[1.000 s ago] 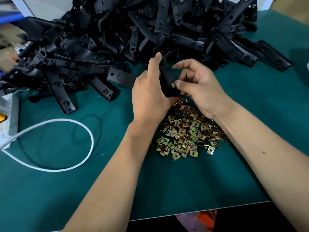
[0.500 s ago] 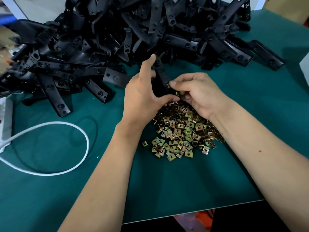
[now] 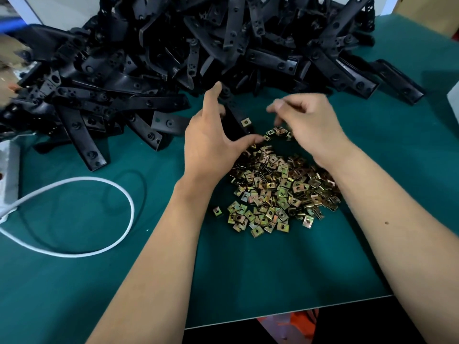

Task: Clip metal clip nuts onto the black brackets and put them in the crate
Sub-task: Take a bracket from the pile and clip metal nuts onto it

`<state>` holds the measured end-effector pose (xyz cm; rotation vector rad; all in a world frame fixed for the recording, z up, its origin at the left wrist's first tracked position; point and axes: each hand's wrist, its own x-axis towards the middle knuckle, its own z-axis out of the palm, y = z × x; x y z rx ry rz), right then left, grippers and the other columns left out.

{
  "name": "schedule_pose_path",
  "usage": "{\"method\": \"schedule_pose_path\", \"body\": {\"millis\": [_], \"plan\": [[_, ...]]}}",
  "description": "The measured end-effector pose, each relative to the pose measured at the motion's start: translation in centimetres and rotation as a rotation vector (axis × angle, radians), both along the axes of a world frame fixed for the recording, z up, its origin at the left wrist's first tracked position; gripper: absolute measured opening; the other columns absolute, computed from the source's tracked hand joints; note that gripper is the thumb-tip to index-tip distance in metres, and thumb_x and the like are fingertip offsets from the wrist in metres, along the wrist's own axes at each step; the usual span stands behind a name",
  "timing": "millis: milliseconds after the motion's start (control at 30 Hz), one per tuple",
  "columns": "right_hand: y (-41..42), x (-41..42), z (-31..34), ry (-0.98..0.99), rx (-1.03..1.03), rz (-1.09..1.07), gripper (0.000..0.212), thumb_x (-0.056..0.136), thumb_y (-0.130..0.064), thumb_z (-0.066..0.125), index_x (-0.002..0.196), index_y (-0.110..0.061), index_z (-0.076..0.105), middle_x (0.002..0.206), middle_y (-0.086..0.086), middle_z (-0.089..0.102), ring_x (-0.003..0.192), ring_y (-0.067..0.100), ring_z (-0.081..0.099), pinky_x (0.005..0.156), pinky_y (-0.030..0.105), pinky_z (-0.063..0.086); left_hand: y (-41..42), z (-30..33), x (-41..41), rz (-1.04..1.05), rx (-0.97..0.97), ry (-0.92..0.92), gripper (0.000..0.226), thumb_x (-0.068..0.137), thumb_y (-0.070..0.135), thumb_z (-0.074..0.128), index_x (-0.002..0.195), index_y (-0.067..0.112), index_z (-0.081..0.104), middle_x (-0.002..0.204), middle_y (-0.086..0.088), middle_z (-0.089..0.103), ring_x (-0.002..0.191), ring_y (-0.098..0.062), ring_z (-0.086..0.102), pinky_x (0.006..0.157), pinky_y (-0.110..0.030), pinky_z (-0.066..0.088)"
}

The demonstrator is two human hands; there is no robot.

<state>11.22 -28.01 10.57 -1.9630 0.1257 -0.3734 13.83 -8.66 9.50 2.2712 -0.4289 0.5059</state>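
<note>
Above clip nuts (image 3: 278, 192) | right hand (image 3: 313, 125) released bracket (image 3: 236, 120) | left hand (image 3: 211, 142) holds

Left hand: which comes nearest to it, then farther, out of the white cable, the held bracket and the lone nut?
1. Bracket, gripped in the left hand.
2. Lone nut, below, by the forearm.
3. White cable, far left.

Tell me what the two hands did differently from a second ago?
The right hand let go of the bracket and pulled away to the right, its fingers now curled over the clip nuts. A clip nut now sits clipped on the bracket's end. The left hand still grips the bracket. The bracket heap and white cable stayed put.
</note>
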Motion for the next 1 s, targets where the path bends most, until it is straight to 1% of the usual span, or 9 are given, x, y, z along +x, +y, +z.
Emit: {"method": "schedule_pose_path", "body": {"millis": [167, 267, 367, 467, 633, 733, 833, 900, 1000], "plan": [[-1.6, 0.1, -0.2, 0.031, -0.383, -0.033, 0.017, 0.1, -0.021, 0.064, 0.101, -0.025, 0.08, 0.089, -0.018, 0.07, 0.091, 0.005, 0.064, 0.076, 0.003, 0.038, 0.6, -0.6, 0.4, 0.072, -0.055, 0.047, 0.117, 0.062, 0.063, 0.09, 0.155, 0.019, 0.034, 0.116, 0.003, 0.068, 0.111, -0.013, 0.059, 0.093, -0.018, 0.039], [-1.6, 0.1, -0.4, 0.091, -0.572, 0.042, 0.016, 0.095, -0.029, 0.071, 0.11, -0.028, 0.078, 0.098, -0.006, 0.066, 0.099, 0.016, 0.06, 0.088, 0.026, 0.043, 0.8, -0.6, 0.6, 0.082, -0.065, 0.064, 0.116, 0.062, 0.062, 0.09, 0.154, 0.019, 0.034, 0.112, 0.006, 0.066, 0.106, -0.01, 0.057, 0.091, -0.02, 0.041], [-1.4, 0.2, -0.6, 0.135, -0.706, 0.079, 0.023, 0.095, -0.037, 0.072, 0.117, -0.036, 0.074, 0.105, 0.004, 0.06, 0.107, 0.029, 0.052, 0.101, 0.04, 0.041, 0.7, -0.7, 0.6, 0.078, -0.068, 0.077, 0.116, 0.062, 0.062, 0.091, 0.154, 0.018, 0.035, 0.111, 0.007, 0.066, 0.107, -0.01, 0.059, 0.092, -0.021, 0.042], [-1.2, 0.1, -0.6, 0.112, -0.714, 0.085, 0.02, 0.094, -0.035, 0.074, 0.113, -0.039, 0.075, 0.105, 0.002, 0.055, 0.11, 0.03, 0.047, 0.1, 0.042, 0.042, 0.5, -0.8, 0.5, 0.065, -0.066, 0.079, 0.116, 0.062, 0.061, 0.091, 0.155, 0.018, 0.035, 0.116, 0.003, 0.068, 0.112, -0.014, 0.06, 0.094, -0.021, 0.041], [-1.1, 0.3, -1.0, 0.044, -0.712, 0.063, 0.009, 0.09, -0.028, 0.079, 0.098, -0.029, 0.075, 0.102, -0.002, 0.056, 0.112, 0.026, 0.046, 0.093, 0.038, 0.041, 0.5, -0.9, 0.5, 0.031, -0.063, 0.08, 0.118, 0.061, 0.062, 0.09, 0.155, 0.018, 0.034, 0.118, 0.001, 0.069, 0.116, -0.016, 0.061, 0.1, -0.028, 0.047], [-0.6, 0.2, -1.2, -0.062, -0.553, 0.037, 0.008, 0.092, -0.023, 0.076, 0.095, -0.026, 0.07, 0.091, -0.014, 0.063, 0.096, 0.014, 0.051, 0.082, 0.03, 0.039, 0.6, -0.9, 0.5, -0.02, -0.077, 0.072, 0.117, 0.061, 0.062, 0.091, 0.154, 0.019, 0.035, 0.116, 0.004, 0.069, 0.114, -0.013, 0.061, 0.1, -0.027, 0.048], [0.1, 0.1, -1.0, -0.151, -0.194, 0.064, 0.006, 0.093, -0.019, 0.074, 0.095, -0.02, 0.069, 0.082, -0.011, 0.072, 0.077, 0.007, 0.064, 0.072, 0.021, 0.047, 0.5, -1.0, 0.4, -0.1, -0.082, 0.059, 0.114, 0.061, 0.059, 0.092, 0.153, 0.022, 0.037, 0.108, 0.015, 0.065, 0.109, -0.002, 0.059, 0.093, -0.008, 0.04], [0.7, 0.0, -0.7, -0.149, 0.007, 0.126, 0.006, 0.094, -0.016, 0.072, 0.1, -0.017, 0.071, 0.085, -0.005, 0.077, 0.079, 0.007, 0.07, 0.071, 0.017, 0.049, 0.5, -1.0, 0.3, -0.157, -0.091, 0.041, 0.113, 0.062, 0.055, 0.094, 0.154, 0.022, 0.037, 0.108, 0.015, 0.066, 0.108, 0.002, 0.059, 0.091, 0.001, 0.035], [1.2, 0.0, -0.7, -0.106, 0.195, 0.15, 0.012, 0.097, -0.014, 0.069, 0.101, -0.021, 0.077, 0.086, -0.001, 0.078, 0.082, 0.003, 0.07, 0.067, 0.016, 0.049, 0.5, -1.0, 0.3, -0.23, -0.105, 0.024, 0.111, 0.063, 0.046, 0.096, 0.154, 0.02, 0.038, 0.109, 0.014, 0.071, 0.11, 0.005, 0.061, 0.093, 0.0, 0.035]]}}
